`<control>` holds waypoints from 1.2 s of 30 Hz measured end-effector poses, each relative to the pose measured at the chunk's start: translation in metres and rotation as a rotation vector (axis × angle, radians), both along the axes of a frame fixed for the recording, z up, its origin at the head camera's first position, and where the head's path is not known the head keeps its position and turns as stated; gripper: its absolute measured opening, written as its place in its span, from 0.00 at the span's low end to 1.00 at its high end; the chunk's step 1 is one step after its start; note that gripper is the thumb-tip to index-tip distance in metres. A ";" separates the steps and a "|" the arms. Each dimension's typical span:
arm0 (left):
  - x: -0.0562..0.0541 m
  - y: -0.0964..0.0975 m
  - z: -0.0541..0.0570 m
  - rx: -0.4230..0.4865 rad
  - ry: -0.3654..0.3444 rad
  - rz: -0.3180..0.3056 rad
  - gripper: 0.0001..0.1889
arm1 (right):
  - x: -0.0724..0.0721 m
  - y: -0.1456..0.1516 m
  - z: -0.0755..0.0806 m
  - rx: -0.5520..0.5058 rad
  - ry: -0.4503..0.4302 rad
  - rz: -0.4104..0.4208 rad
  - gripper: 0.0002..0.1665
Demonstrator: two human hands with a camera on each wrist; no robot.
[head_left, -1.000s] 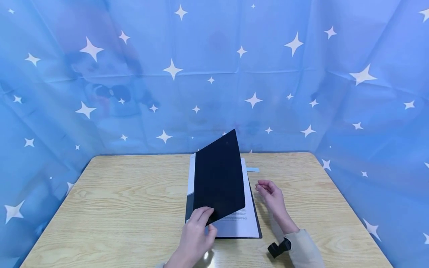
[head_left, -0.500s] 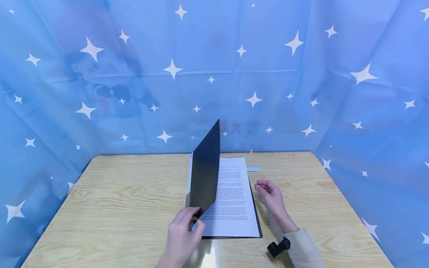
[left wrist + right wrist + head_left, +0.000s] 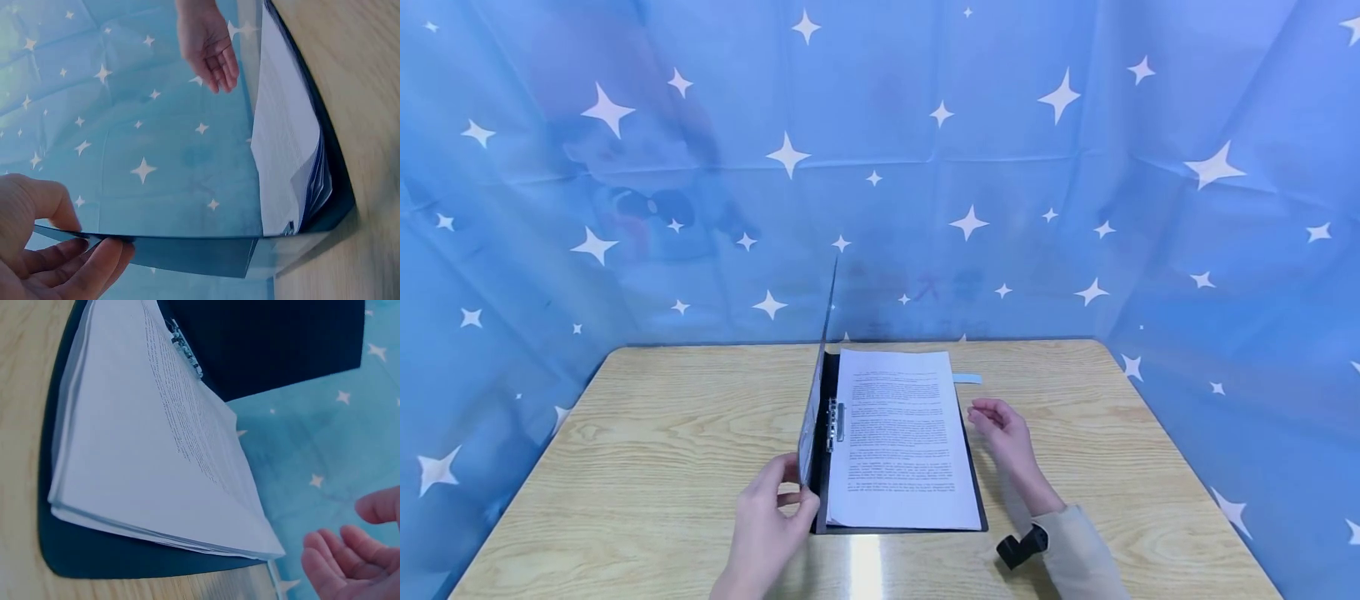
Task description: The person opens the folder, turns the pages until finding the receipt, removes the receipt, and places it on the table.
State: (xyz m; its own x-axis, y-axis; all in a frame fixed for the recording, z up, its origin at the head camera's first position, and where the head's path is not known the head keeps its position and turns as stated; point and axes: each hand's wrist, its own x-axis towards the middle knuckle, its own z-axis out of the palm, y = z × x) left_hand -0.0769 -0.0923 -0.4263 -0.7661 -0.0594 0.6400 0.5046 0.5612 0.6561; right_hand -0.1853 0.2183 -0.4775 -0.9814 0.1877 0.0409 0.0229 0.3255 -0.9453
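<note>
A black ring binder (image 3: 982, 523) lies on the wooden table with its front cover (image 3: 820, 367) raised almost upright, edge-on in the head view. My left hand (image 3: 767, 512) pinches the cover near its lower edge. Thumb on one side and fingers on the other show in the left wrist view, where the cover (image 3: 194, 255) is a thin dark sheet. A thick stack of printed paper (image 3: 895, 442) lies inside, beside a metal clip (image 3: 833, 423) at the spine. To the right, my right hand (image 3: 1006, 437) holds nothing, fingers loosely bent, just off the binder's right edge.
A light blue strip (image 3: 967, 379) sticks out past the binder's upper right side. The wooden table (image 3: 700, 417) reaches back to a blue curtain (image 3: 880, 167) with white stars. A small black device (image 3: 1022, 547) sits on the right wrist.
My left hand has swung the cover up and left, from leaning over the pages to nearly upright. The printed page and metal clip have come into view. The right hand has barely moved.
</note>
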 end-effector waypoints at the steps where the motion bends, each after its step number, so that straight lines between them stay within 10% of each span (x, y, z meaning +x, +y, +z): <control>1: 0.000 -0.002 0.000 0.005 -0.007 -0.001 0.21 | 0.000 0.000 0.000 -0.003 0.001 0.000 0.19; 15: 0.003 -0.031 -0.001 0.016 0.012 0.067 0.18 | -0.005 -0.003 0.002 -0.017 -0.046 0.045 0.18; 36: 0.014 -0.065 -0.014 0.175 -0.098 0.236 0.53 | -0.023 -0.018 0.002 -0.022 -0.054 0.054 0.18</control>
State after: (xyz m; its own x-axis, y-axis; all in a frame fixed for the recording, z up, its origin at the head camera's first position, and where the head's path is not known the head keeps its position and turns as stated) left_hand -0.0629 -0.1574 -0.4402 -0.7758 -0.3455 0.5280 0.3032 0.5297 0.7922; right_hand -0.2080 0.2002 -0.4750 -0.9908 0.1347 -0.0159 0.0569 0.3064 -0.9502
